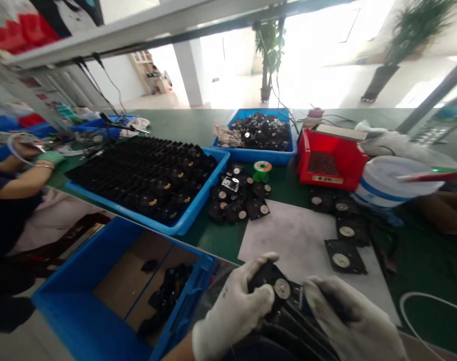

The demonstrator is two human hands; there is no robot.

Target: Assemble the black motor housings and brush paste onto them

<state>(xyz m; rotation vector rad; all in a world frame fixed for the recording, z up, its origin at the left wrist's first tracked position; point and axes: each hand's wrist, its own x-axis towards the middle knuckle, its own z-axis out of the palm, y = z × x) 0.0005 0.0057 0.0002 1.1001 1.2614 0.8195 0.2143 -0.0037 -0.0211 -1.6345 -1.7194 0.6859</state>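
Beyond the green worktop (424, 271) stand a white pillar (189, 65) and a potted plant (268, 60). At its front edge, the white-gloved left hand (234, 301) clamps a black square part (268, 278) with a round metal disc, above a stack of similar parts (299, 331); the gloved right hand (349, 321) lies just beside it, its grip unclear.

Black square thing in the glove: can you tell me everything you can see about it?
The black square part looks like dark plastic, with a round silver metal disc on its face and a small dark dot at the disc's centre. It is tilted, and the white-gloved left hand wraps around its edge. The gloved right hand is close beside it, but I cannot tell if they touch. More black pieces lie just below it.
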